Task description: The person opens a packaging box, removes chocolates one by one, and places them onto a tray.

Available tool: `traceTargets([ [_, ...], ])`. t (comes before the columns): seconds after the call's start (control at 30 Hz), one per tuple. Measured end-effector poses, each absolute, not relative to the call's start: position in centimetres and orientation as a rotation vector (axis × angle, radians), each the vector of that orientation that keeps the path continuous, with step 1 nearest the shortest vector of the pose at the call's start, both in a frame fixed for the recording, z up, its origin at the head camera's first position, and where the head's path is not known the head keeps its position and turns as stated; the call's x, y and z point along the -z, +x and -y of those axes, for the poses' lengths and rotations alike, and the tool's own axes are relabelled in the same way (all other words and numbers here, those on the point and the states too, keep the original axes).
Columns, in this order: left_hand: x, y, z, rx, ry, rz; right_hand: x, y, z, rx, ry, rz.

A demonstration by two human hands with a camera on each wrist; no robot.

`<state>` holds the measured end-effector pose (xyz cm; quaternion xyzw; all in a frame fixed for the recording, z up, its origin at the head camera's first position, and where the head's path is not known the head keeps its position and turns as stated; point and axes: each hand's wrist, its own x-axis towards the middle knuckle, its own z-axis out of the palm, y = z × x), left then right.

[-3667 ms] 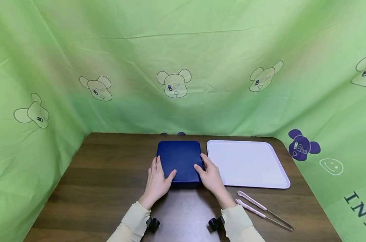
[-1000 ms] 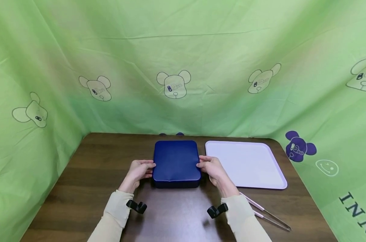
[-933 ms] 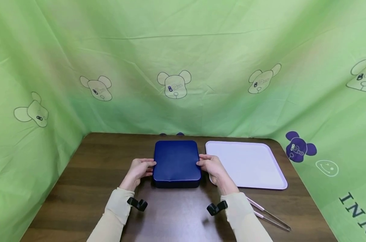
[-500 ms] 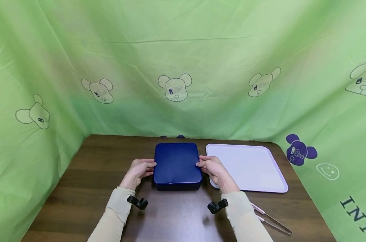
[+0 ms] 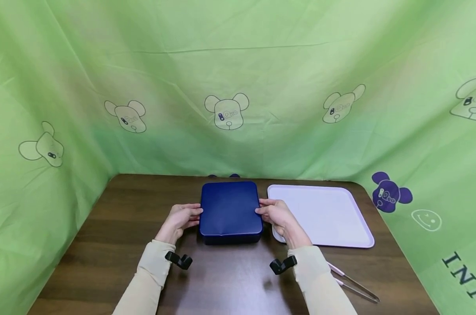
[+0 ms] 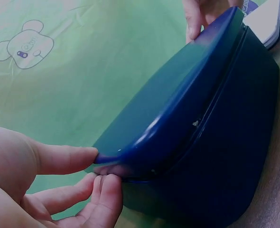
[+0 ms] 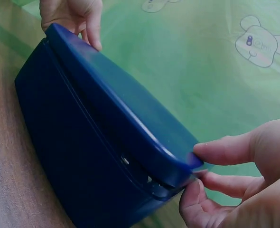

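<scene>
A dark blue rectangular box (image 5: 232,239) stands at the middle of the table under a matching lid (image 5: 231,208). At the lid's left edge my left hand (image 5: 181,217) pinches the rim, thumb on top and fingers beneath. My right hand (image 5: 278,215) pinches the opposite edge the same way. The right wrist view shows a narrow dark gap between the lid (image 7: 126,102) and the box (image 7: 69,137), widest toward the right hand's corner. In the left wrist view a thin seam runs between lid (image 6: 149,114) and box (image 6: 230,133). The box's inside is hidden.
A white tray (image 5: 320,214) lies just right of the box, partly behind the right hand. Metal tongs with pink handles (image 5: 354,282) rest near the right forearm, partly covered by the sleeve. A green printed curtain (image 5: 230,65) surrounds the brown table (image 5: 135,210).
Earlier both hands lay along the box's sides with thumbs on top of the lid. They have shifted to pinch the lid's side edges. Over the last half second the lid has risen slightly.
</scene>
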<state>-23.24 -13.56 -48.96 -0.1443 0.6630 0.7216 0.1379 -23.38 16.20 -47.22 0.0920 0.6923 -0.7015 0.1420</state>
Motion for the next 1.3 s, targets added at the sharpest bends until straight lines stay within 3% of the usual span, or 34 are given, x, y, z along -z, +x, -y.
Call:
traceTargets([
  [1.3, 48.5, -22.9, 13.4, -2.188, -0.365, -1.962, 47.6, -22.3, -15.9, 2.137, 0.315, -2.013],
])
